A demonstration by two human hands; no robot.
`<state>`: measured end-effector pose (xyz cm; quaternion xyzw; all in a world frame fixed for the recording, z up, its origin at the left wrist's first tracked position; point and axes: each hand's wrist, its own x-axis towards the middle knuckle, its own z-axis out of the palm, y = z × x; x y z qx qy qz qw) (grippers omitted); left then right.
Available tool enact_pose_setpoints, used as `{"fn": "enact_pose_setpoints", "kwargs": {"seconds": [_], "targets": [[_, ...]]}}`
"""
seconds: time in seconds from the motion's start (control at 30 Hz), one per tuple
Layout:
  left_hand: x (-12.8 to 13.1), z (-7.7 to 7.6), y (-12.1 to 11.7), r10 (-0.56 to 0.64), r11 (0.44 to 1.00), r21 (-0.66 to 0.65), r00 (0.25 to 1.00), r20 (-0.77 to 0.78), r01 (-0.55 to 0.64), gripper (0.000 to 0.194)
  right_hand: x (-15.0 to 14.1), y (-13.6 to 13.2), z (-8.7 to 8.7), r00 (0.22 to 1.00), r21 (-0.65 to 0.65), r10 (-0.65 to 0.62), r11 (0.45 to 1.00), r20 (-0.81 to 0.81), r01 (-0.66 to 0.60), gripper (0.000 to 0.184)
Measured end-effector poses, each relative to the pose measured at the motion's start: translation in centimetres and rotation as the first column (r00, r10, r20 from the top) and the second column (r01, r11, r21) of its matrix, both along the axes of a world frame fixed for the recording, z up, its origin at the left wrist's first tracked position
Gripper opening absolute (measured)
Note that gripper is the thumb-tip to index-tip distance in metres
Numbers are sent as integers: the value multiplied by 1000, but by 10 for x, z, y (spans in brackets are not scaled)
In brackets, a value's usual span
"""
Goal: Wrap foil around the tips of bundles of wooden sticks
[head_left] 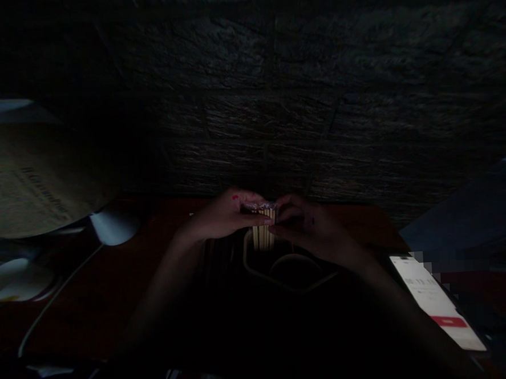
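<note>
In the dim middle of the view I see a bundle of thin pale wooden sticks (263, 238), upright, with shiny clear plastic wrap (258, 206) about its top end. My left hand (226, 215) is closed on the bundle from the left, thumb across its front. From the right, my right hand (309, 223) grips the same bundle near its top, fingers curled at the wrap. Below the hands is a dark container with an angular pale rim (302, 289); the sticks' lower ends are over or inside it, too dark to tell which.
A phone (440, 301) with a lit screen lies at the right on the brown table (150, 264). On the left are a large printed brown paper bag (33, 174), a white cone-shaped thing (114, 226) and a white cable (54, 299). A rough brick-patterned wall (251, 98) stands behind.
</note>
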<state>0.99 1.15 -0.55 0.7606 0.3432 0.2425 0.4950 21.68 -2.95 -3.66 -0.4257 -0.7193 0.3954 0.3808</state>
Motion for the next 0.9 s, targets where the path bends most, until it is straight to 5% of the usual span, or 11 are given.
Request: {"fn": "enact_pose_setpoints", "kwargs": {"seconds": [0.43,0.9], "targets": [[-9,2,0,11,999,-54,999,34,-9,29,3,-2,3,999,-58,44,997,0,-44,42],[-16,0,3,-105,993,-59,993,-51,102,14,-4,0,-9,997,29,-40,999,71,38,53]]}}
